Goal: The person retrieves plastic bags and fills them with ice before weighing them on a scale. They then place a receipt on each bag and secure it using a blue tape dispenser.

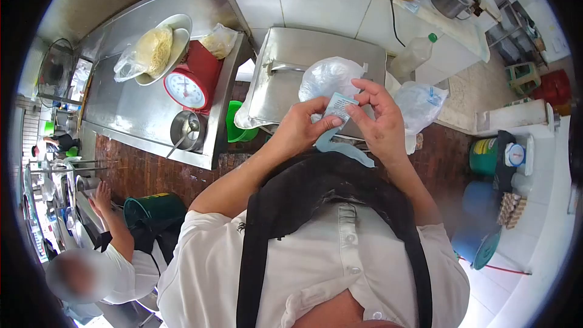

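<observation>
Your left hand [299, 126] and right hand [382, 123] narrowly pinch the pale-blue, rectangular, paper-like label [340, 107]; uneven thumb pressure could drop it toward 6 o'clock.

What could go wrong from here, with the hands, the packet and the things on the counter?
The small pale-blue printed packet is pinched at its edge by the left hand, so it could slip free. The limp light-blue strip dangling below the hands might snag on something. On the steel counter, the long handle of the utensil in the round metal pan sticks out over the pan's rim; a passing sleeve could catch it.
</observation>
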`<state>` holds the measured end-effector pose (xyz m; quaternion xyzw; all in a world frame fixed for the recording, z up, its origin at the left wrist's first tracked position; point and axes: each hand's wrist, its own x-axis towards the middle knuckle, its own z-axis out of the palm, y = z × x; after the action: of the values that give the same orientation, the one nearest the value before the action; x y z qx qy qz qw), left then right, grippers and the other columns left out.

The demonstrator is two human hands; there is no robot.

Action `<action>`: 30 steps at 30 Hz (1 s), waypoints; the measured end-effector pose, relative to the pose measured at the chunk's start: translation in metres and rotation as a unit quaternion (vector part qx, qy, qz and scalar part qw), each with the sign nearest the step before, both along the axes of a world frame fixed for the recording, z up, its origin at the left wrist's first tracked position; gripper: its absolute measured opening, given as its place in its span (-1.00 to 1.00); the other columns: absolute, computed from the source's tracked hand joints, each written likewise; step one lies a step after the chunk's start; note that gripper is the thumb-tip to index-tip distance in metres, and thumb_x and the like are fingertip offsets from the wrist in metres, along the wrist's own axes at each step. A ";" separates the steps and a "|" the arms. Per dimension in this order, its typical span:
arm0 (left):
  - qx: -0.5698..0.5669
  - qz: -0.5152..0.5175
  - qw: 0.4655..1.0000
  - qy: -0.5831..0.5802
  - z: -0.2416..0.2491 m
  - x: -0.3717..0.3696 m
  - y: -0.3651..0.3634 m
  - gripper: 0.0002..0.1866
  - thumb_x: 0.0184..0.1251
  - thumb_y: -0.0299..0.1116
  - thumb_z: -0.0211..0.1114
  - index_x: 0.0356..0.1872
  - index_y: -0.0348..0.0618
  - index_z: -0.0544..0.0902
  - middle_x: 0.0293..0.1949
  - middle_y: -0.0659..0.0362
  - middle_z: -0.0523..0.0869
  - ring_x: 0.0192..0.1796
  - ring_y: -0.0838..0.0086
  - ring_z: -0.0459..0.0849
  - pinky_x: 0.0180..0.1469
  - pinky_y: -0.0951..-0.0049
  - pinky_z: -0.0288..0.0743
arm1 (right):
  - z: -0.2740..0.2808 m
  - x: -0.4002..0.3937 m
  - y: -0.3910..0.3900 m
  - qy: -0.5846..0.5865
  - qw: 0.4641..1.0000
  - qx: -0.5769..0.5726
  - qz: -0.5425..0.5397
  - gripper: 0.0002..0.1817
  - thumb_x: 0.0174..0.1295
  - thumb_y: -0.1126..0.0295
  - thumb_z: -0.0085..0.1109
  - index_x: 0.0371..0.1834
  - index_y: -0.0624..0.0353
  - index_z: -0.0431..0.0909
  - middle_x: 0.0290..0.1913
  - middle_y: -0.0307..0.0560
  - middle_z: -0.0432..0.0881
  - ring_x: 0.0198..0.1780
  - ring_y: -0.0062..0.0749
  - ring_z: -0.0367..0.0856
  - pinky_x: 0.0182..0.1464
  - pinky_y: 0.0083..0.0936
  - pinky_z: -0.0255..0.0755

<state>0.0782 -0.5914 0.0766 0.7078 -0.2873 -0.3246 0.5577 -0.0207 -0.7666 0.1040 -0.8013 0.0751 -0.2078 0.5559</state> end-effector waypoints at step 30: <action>-0.086 0.157 0.982 -0.061 0.000 -0.015 -0.004 -0.76 0.54 -0.30 0.35 -0.19 -0.33 0.69 -0.42 0.12 0.72 -0.32 0.59 0.57 -0.23 0.43 0.51 | 0.005 0.013 0.007 -0.089 0.989 -0.115 -0.012 -0.88 0.24 0.49 0.44 -0.23 0.19 0.68 -0.30 -0.09 0.72 -0.26 -0.26 0.70 -0.14 -0.40 0.54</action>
<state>0.0628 -0.5951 0.0770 0.7123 -0.2327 -0.1636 0.6417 -0.0075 -0.7600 0.1088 -0.8371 0.0105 -0.2922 0.4624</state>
